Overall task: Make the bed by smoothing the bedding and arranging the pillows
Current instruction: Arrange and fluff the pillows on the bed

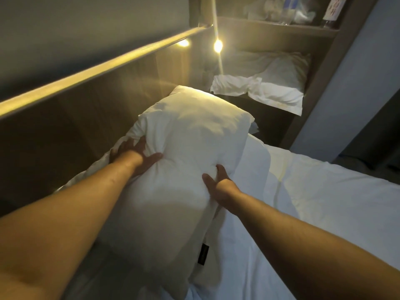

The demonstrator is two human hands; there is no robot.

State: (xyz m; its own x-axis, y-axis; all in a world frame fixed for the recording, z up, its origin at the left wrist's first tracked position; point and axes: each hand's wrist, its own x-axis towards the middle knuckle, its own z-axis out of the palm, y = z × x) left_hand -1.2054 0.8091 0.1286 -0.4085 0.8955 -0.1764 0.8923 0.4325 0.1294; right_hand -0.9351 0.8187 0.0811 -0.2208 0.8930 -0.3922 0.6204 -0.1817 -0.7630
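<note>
A large white pillow (pixel 186 152) lies lengthwise along the wooden headboard (pixel 71 118), on the white bedding (pixel 324 213). My left hand (pixel 132 153) grips the pillow's left side, fingers pressed into the fabric. My right hand (pixel 216 180) pinches its right side, thumb and fingers dug into the stuffing. A small dark tag (pixel 203 254) shows at the pillow's near edge. A second white pillow (pixel 266 83) lies crumpled in an open niche beyond the head of the bed.
Two small warm lights (pixel 218 45) glow under the headboard ledge (pixel 91 72). A shelf (pixel 281 24) above the niche holds plastic-wrapped items and bottles. A blue-grey wall (pixel 350 87) stands on the right of the bed.
</note>
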